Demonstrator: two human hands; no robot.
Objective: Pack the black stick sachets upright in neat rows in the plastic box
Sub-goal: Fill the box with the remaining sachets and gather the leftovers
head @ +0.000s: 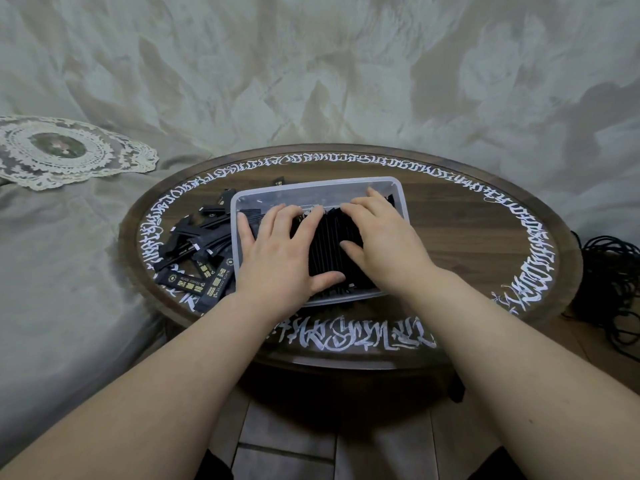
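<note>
Left hand (277,251): I reached into the plastic box (398,192), flat fingers pressing the sachets (325,244).
Right hand (381,237): likewise, fingers relaxed, grasping nothing.

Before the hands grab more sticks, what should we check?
1. Plastic box flat on the round table: ok.
2. Sachets in the box upright in a row: ok.
3. Left hand and right hand pressing that row from both sides: ok.
4. Loose sachets left of the box: not ok, unpacked.
5. Room at the box's far end: cannot tell.
</note>
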